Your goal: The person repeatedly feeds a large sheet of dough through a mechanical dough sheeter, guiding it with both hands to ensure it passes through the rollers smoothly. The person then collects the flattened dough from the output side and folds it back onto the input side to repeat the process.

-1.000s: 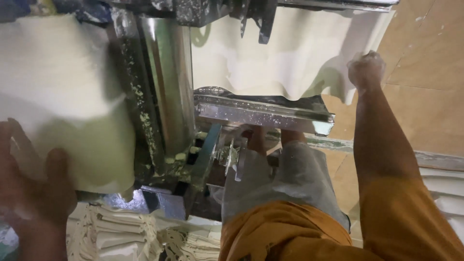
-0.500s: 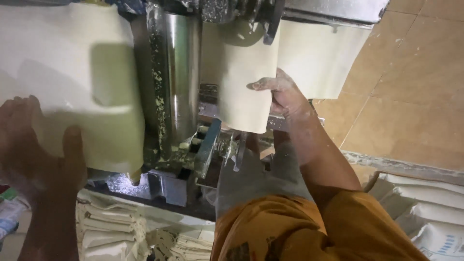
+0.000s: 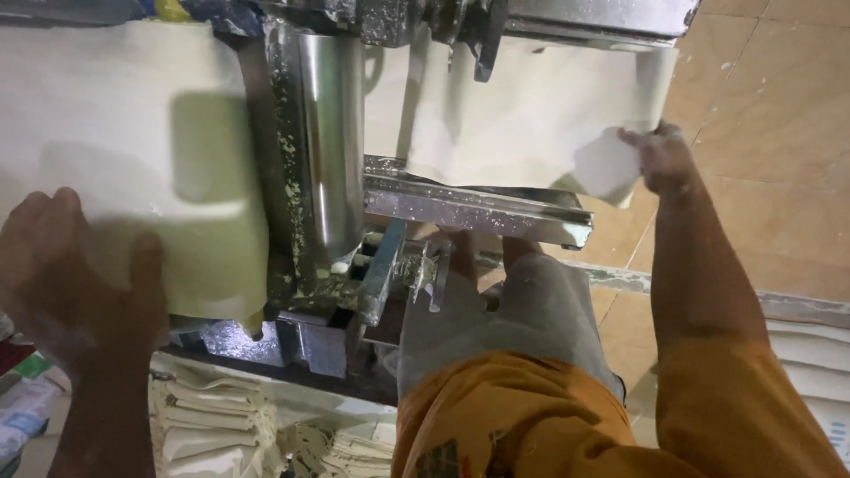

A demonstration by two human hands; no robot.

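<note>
Nearest to us, at the bottom of the view, we see our orange shirt (image 3: pixel 531 416) and grey trousers (image 3: pixel 522 327), with a heap of pale folded sacks (image 3: pixel 221 429) lying low on the left.

Just above that, our left hand (image 3: pixel 75 283) lies flat with fingers spread apart on the wide cream dough sheet (image 3: pixel 115 150) that covers the left side of the machine; the palm presses on the sheet's lower edge, gripping nothing.

In the middle stands the dough sheeter's upright steel roller (image 3: pixel 332 142), its frame crusted with pale green-yellow dough scraps. A flat metal ledge (image 3: pixel 478 208) runs rightward from its base.

Beyond the ledge, a second stretch of dough sheet (image 3: pixel 522 115) hangs on the right of the roller. Our right arm reaches out over the ledge, and our right hand (image 3: pixel 660 159) has its fingers pinched together on the lower right corner of that dough, which folds up where we hold it.

Farthest off, to the right, lies a brown tiled floor (image 3: pixel 779 106) dusted with flour specks.
</note>
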